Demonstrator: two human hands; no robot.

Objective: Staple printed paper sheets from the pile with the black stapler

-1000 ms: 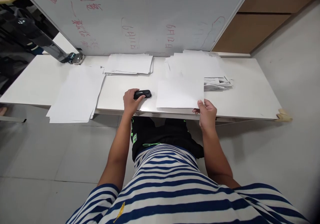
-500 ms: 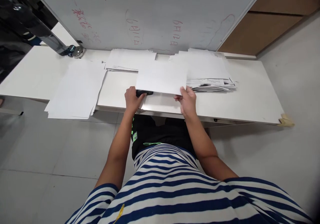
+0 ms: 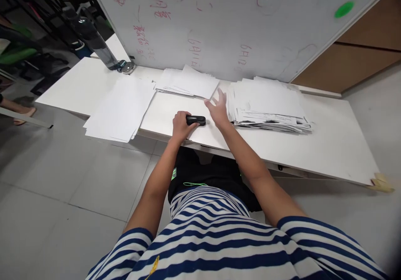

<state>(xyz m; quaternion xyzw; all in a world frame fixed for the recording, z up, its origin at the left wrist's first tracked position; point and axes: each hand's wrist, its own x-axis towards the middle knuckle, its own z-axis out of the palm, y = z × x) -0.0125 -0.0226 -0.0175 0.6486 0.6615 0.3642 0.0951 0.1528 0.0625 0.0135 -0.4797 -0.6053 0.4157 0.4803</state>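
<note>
My left hand [image 3: 181, 126] is closed around one end of a black stapler [image 3: 196, 120] resting on the white table. My right hand [image 3: 218, 108] is spread open at the near right corner of the middle paper stack [image 3: 173, 87]. A loose sheet of paper [image 3: 199, 82] lies askew on top of that stack, close to the right fingertips; whether they touch it, I cannot tell. Right of this hand stands a thicker pile of papers [image 3: 269, 100] with uneven edges. Another stack of white sheets [image 3: 122, 109] lies to the left, overhanging the table's front edge.
Behind the white table [image 3: 332, 146] rises a whiteboard [image 3: 219, 25] with red writing. A transparent bottle [image 3: 100, 46] leans at the back left. Brown boxes [image 3: 354, 69] are at the right rear. Another person's foot [image 3: 25, 115] shows at far left.
My right hand has moved forward and let go of the sheet, which now lies on the middle stack. The stapler under my left hand is uncovered. The view has shifted left.
</note>
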